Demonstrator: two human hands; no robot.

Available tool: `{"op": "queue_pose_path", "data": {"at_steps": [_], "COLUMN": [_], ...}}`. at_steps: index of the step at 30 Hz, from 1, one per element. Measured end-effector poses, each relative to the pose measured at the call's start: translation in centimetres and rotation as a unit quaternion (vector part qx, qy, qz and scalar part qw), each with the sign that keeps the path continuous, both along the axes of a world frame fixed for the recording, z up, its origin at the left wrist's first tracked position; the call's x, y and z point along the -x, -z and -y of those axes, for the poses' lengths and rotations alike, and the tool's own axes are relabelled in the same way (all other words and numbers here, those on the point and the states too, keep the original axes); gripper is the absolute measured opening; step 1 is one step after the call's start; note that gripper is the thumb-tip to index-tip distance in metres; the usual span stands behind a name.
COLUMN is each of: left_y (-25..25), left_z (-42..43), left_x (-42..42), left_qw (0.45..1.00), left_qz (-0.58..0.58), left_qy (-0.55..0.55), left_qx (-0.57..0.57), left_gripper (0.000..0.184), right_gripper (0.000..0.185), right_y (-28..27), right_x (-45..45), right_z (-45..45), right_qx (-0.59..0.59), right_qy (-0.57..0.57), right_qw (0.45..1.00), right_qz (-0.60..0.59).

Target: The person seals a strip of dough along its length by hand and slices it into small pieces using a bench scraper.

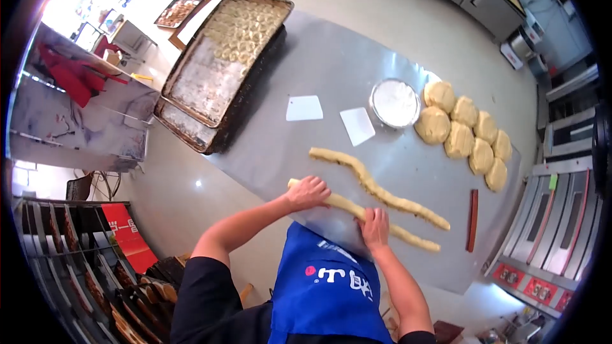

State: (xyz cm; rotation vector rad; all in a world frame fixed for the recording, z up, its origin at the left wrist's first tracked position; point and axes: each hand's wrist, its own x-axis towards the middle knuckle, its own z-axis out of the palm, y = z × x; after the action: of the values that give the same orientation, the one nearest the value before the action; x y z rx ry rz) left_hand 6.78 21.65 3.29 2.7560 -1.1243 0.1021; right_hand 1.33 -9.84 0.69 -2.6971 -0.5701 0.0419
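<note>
My left hand (pixel 308 193) lies over the near dough rope (pixel 344 204), close to its left end, palm down with the fingers stretched across it. Further right along that same rope rests my right hand (pixel 375 226), its fingers laid forward over the dough. The rope's thinner right end extends past it. A second dough rope (pixel 382 195), wavy and uneven, lies just beyond on the metal table (pixel 280 134). Two white scrapers, one on the left (pixel 305 108) and one on the right (pixel 357 126), lie farther back.
A round container of white powder (pixel 395 103) stands beside several dough balls (pixel 460 141). On the right lies a brown stick (pixel 472 220). Stacked baking trays (pixel 197 83), the top one partly filled with small dough pieces (pixel 245 28), occupy the table's left end. Racks flank both sides.
</note>
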Motion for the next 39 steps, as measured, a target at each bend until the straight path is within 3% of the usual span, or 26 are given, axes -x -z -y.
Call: {"op": "queue_pose_path", "data": {"at_steps": [2,5,7,9,11,14,16,17,20,27,30,33,36,39], "left_y": [1.8,-0.2,-0.6,0.8,2.7,-0.2,-0.4,1.3,2.6,1.0,1.9,3.1,3.7,3.6], "left_z": [0.3,2.6,6.4,11.6,17.0,21.8,22.2,22.4,22.1,27.8,29.9,30.0,29.9,29.8], "left_x": [1.6,2.4,2.9,2.6,2.9,4.4,6.3,7.2,10.2,8.6,7.5,6.9,6.4,6.2], "left_qw": [0.996,0.99,0.989,0.979,0.988,0.99,0.996,0.996,0.998,0.999,1.0,1.0,0.999,0.999], "left_qz": [-0.046,-0.09,-0.079,-0.161,-0.067,-0.059,-0.079,-0.086,-0.041,-0.039,0.008,0.001,-0.036,-0.031], "left_qy": [-0.051,-0.103,-0.121,-0.098,-0.046,-0.048,-0.023,0.006,0.055,-0.009,0.005,0.01,0.02,0.026], "left_qx": [-0.052,-0.047,0.015,0.078,0.131,0.122,0.032,0.02,0.016,-0.004,0.015,0.019,0.027,0.033], "left_gripper": [0.06,0.071,0.083,0.087,0.097,0.106,0.104,0.101,0.096,0.089,0.083,0.064,0.057,0.053], "right_gripper": [0.049,0.048,0.051,0.049,0.048,0.052,0.05,0.058,0.067,0.077,0.079,0.075,0.07,0.066], "right_y": [-1.1,-3.3,-3.5,-2.1,-1.4,-2.1,-2.0,-2.1,-3.3,-2.8,-3.4,-1.5,-0.9,-2.0], "right_x": [1.0,0.5,1.1,1.3,1.8,3.4,5.7,6.9,10.0,8.9,8.1,7.7,7.2,7.2], "right_z": [0.4,0.5,1.8,4.8,8.0,12.2,14.5,15.3,16.4,20.9,23.2,24.7,24.2,23.0], "right_qx": [0.009,-0.017,-0.039,-0.031,-0.022,0.035,0.103,0.109,0.087,0.098,0.07,0.035,0.005,0.014], "right_qy": [-0.022,-0.032,0.006,0.045,0.084,0.158,0.147,0.141,0.097,0.103,0.128,0.122,0.137,0.172], "right_qw": [0.999,0.999,0.999,0.998,0.996,0.987,0.979,0.983,0.99,0.986,0.988,0.987,0.982,0.981], "right_qz": [-0.024,0.013,-0.017,-0.004,0.01,0.018,0.097,0.047,0.05,0.087,0.055,0.095,0.129,0.084]}}
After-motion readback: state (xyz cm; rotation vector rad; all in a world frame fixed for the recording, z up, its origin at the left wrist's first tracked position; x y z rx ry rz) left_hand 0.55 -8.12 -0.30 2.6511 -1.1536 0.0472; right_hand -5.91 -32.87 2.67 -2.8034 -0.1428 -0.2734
